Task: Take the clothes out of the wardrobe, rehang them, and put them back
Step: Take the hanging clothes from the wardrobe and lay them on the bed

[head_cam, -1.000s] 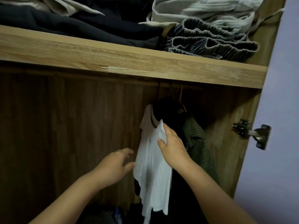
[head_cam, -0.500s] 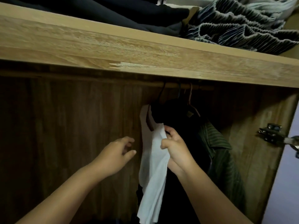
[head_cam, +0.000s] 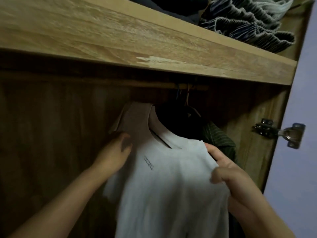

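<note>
Wooden wardrobe (head_cam: 51, 152) interior, dimly lit, seen from below its upper shelf (head_cam: 154, 54); a pale lilac wall (head_cam: 307, 152) is showing at the right, beside a metal door hinge (head_cam: 279, 133) that is sitting on the wardrobe's side panel. Folded clothes (head_cam: 253, 23), dark and ribbed grey-blue, are lying on top of the shelf. Beneath the shelf a wooden rail (head_cam: 188, 86) is carrying several hanger hooks.

A white T-shirt (head_cam: 168, 186) is hanging in the foreground of the hanging space, its front turned toward the camera. It is short-sleeved and round-necked, with two short lines of small dark print on the chest, too blurred to read. Its upper left shoulder is lying in shadow and appearing brownish. A dark hanger bar is showing at the neckline.

The left hand (head_cam: 115, 152) is reaching to the shirt's left shoulder, fingers touching the cloth; whether it is gripping cannot be told. The right hand (head_cam: 228, 174) is pinching the shirt's right shoulder, fingers curled round the fabric.

Just behind the shirt a black garment (head_cam: 173, 115) and a dark green striped garment (head_cam: 219, 140) are hanging.
</note>
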